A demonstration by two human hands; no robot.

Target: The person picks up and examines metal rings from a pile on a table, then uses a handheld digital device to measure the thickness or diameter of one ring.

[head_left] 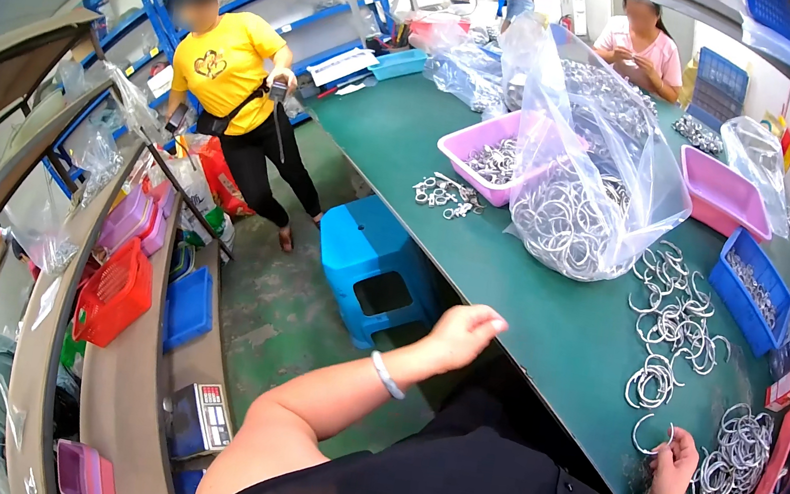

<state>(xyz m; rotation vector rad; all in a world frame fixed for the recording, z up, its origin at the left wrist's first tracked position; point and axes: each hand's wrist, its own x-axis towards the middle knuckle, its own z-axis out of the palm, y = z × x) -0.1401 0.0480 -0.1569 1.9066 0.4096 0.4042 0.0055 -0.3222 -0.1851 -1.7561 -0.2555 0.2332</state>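
Observation:
My right hand (673, 466) is over the green table's near end, its fingers closed on an open silvery metal ring (643, 436). Just beyond it lies a loose spread of similar curved rings (673, 317), with a small cluster (655, 383) closest to the hand. A dense heap of rings (733, 461) is to its right. My left hand (465, 340), a pale bangle on its wrist, hovers off the table's edge near a blue stool. Its fingers are pinched together; whatever may be between them is too small to make out.
A clear plastic bag of rings (575, 222) stands on the table (546, 319) beside a pink bin (475, 147) of small metal parts. A blue basket (752, 292) sits at the right. A blue stool (377, 265) and a person in yellow (229, 62) are to the left.

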